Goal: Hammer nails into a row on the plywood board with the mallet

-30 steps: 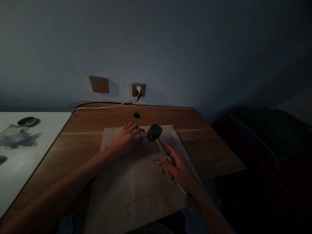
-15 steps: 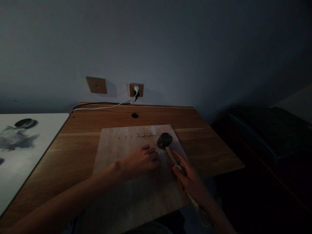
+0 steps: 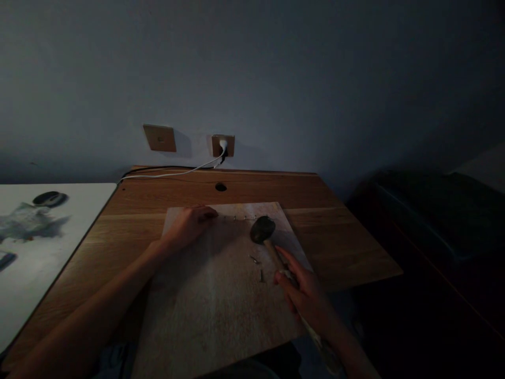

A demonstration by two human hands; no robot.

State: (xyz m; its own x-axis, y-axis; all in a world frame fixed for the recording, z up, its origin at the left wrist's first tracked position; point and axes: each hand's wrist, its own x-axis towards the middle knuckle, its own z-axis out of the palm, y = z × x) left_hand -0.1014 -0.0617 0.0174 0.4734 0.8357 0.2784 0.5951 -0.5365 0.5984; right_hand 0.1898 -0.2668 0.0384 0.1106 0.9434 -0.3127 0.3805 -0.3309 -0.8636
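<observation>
My right hand grips the wooden handle of a hammer, whose dark head rests low over the right part of a pale wooden board. My left hand is at the board's far left, fingers pinched together near its top edge on something too small to make out. A short row of nails stands in the board just right of those fingers. Two loose nails lie on the board between the hammer head and my right hand.
The board lies on a brown wooden desk against a wall with a socket and white plug and a trailing cable. A white table with dim objects adjoins on the left. Dark furniture stands to the right.
My left hand came back to the loose nails, then moved up to the board's far left edge. The hammer head dropped back from the nail row and has stayed low.
</observation>
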